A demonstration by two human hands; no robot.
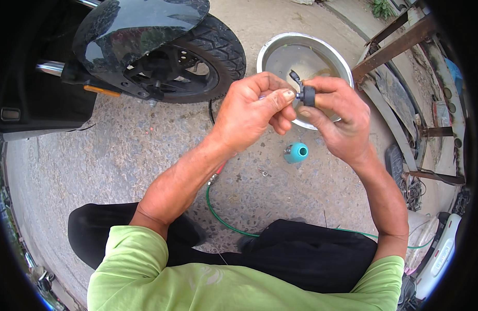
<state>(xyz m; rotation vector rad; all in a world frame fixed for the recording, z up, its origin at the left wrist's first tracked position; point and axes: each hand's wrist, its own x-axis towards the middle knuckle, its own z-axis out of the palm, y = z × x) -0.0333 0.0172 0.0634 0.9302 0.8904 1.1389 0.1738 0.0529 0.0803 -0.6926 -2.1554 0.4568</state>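
Small black part (pixel 308 96) sits between one and two o'clock, clamped between the right hand's (pixel 349 118) thumb and fingers, while the left hand (pixel 249 110) is pinched on a thin piece (pixel 299 96) meeting it, mostly hidden and hard to make out. Behind them, a metal basin (pixel 268 56) is partly covered; at eleven o'clock, a fender (pixel 140 26), cut off above, hides some of a wheel (pixel 227 54).

Outdoor concrete yard (pixel 130 160), motorbike wheel (pixel 177 82)
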